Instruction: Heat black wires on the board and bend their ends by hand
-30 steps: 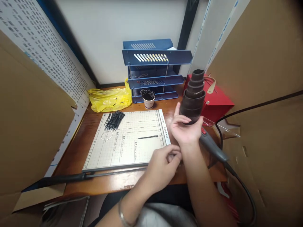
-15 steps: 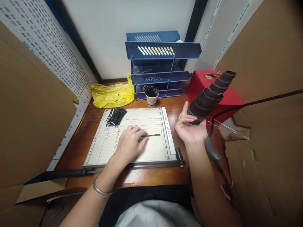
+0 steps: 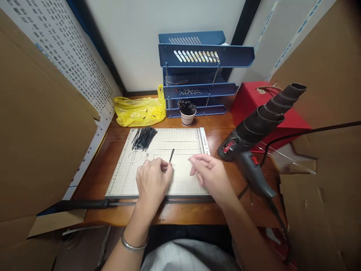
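Observation:
My left hand (image 3: 153, 181) rests on the paper cutter board (image 3: 180, 143) and pinches one end of a short black tube piece (image 3: 171, 155), which points up and away from the fingers. My right hand (image 3: 211, 175) hovers just to the right of it over the board, fingers loosely curled and apart, holding nothing. A pile of black tube pieces (image 3: 144, 137) lies on the board's far left corner. The heat gun (image 3: 255, 130) with a stepped black nozzle rests on the desk to the right of my right hand.
A paper cup of black pieces (image 3: 187, 113) stands before a blue three-tier tray (image 3: 201, 71). A yellow plastic bag (image 3: 139, 110) lies at the back left, a red box (image 3: 270, 109) at the back right. Cardboard walls stand on both sides. The cutter's arm (image 3: 84, 205) lies along the near desk edge.
My right hand has let go of the heat gun, which now rests on the desk, and moved left over the board. My left hand has lifted one end of the black tube piece.

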The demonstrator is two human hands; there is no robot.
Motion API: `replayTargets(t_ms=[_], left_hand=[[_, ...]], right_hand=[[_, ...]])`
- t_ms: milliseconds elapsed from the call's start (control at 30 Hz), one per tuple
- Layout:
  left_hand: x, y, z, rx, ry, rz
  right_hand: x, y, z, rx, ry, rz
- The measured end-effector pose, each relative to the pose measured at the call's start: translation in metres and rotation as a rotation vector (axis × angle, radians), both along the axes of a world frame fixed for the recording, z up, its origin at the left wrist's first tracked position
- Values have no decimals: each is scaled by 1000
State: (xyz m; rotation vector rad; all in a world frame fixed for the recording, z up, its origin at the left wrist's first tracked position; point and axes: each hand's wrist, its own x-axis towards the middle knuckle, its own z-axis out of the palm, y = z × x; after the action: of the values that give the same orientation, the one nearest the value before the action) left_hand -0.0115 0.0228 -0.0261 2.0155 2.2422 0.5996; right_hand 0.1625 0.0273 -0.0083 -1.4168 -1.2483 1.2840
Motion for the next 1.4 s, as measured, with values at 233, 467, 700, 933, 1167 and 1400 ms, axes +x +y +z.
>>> replayTargets(t_ms=[233, 467, 700, 933, 1167, 1400], left_hand=[[-4, -16, -3, 11, -83, -98], [-58, -27, -1, 108, -93, -18], [-121, 36, 10, 13, -40, 111], [-122, 87, 11, -170, 57, 74], [-98, 88, 17, -220, 79, -17], [-89, 88, 15, -193, 95, -43]], right_hand=[[-33, 12, 11, 103, -635, 149], [-57, 26, 19, 80, -995, 323], [-90, 80, 22, 77, -1084, 362], [-109, 111, 12, 157, -1105, 443], [-82, 131, 29, 567, -1145, 689], [-116, 157, 42, 834, -1245, 1076]])
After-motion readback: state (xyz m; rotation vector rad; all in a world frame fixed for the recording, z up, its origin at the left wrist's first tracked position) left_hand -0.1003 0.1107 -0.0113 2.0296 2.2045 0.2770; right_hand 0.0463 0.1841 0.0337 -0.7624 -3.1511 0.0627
